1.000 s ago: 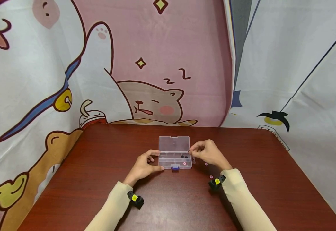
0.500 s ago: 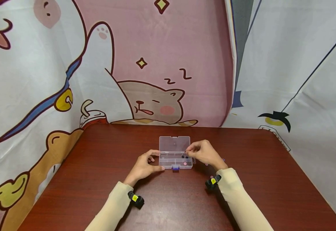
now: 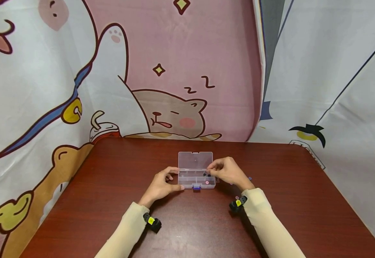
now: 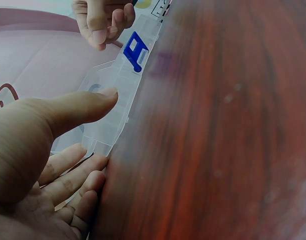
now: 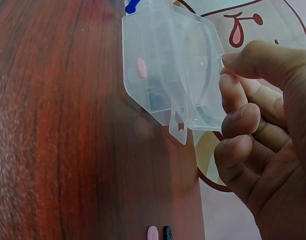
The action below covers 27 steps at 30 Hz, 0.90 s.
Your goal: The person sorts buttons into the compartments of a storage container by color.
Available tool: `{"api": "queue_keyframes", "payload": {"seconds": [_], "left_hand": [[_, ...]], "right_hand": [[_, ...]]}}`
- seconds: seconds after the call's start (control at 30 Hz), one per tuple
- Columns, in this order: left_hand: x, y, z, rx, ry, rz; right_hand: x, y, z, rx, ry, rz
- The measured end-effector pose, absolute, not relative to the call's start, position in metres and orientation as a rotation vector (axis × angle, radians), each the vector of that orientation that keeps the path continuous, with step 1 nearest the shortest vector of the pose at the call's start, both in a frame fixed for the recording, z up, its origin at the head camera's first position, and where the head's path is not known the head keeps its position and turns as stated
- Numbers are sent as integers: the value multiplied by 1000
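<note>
A clear plastic compartment box (image 3: 196, 182) with a blue latch (image 3: 196, 187) stands with its lid (image 3: 195, 159) raised. My left hand (image 3: 160, 184) holds its left end, thumb at the front corner and fingers toward the back. My right hand (image 3: 227, 171) hovers over the right end, thumb and index fingertips meeting near the back compartment. Whether anything tiny sits between those fingertips cannot be seen. Small black buttons (image 3: 205, 175) lie in the back right compartment. One pink button (image 5: 141, 67) is in the front row.
On the brown table (image 3: 187, 222), a pink button (image 5: 152, 233) and a black button (image 5: 167, 233) lie right of the box. Another small pink piece (image 3: 237, 197) is near the right wrist, and a bluish one (image 3: 250, 178) lies beyond it. A printed cloth (image 3: 190, 53) hangs behind.
My right hand has moved left from the box's right edge to over the back right compartment. A dark piece at its fingertips earlier no longer shows there. My left hand stays put.
</note>
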State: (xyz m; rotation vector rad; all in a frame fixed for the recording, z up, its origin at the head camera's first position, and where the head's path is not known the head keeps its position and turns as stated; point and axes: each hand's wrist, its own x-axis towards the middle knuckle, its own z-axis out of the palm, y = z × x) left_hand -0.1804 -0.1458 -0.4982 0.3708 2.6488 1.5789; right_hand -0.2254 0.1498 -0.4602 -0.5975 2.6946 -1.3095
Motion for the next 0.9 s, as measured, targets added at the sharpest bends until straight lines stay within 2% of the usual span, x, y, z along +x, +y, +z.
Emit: {"api": "queue_keyframes", "payload": {"seconds": [0.9], "left_hand": [[-182,-146,-499,380,2659,1557]], "right_hand": [[-216,190,-450,-620,2797,-1230]]}}
